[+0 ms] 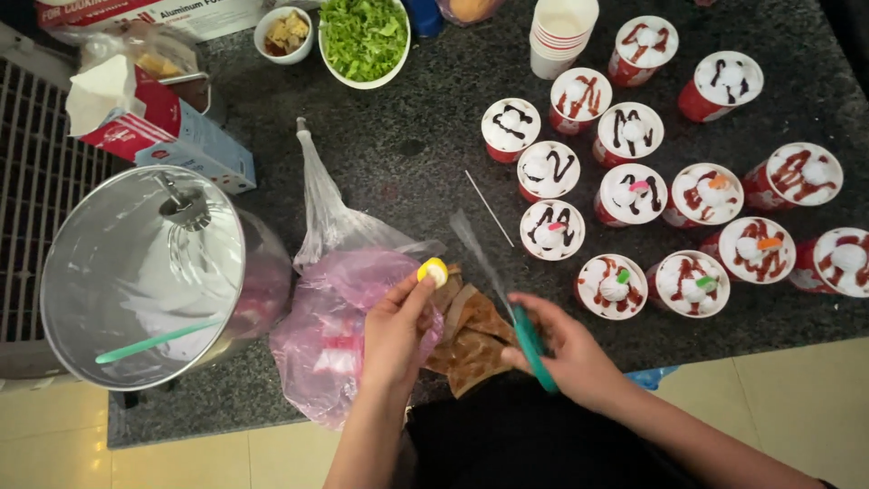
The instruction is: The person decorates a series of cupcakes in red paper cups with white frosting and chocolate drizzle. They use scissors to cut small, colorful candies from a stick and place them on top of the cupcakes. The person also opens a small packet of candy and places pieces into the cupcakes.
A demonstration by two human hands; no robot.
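My left hand [395, 328] pinches a small yellow and white candy ring [434, 271] between thumb and fingers, over a pink plastic bag [339, 317]. My right hand [566, 349] grips teal-handled scissors [532, 349], with a strip of clear wrapper [475, 244] rising from the blades. Under both hands lies a brown crumpled paper bag [471, 340]. To the right stand several red cups [613, 285] topped with white cream and drizzled sauce; some carry a small candy piece.
A steel mixing bowl [86, 272] with a whisk and a green spatula [154, 341] sits at the left. Behind are a carton [172, 127], a bowl of chopped greens [364, 38], a small bowl of crumbs [283, 33], stacked paper cups [559, 36], and a thin skewer [489, 208].
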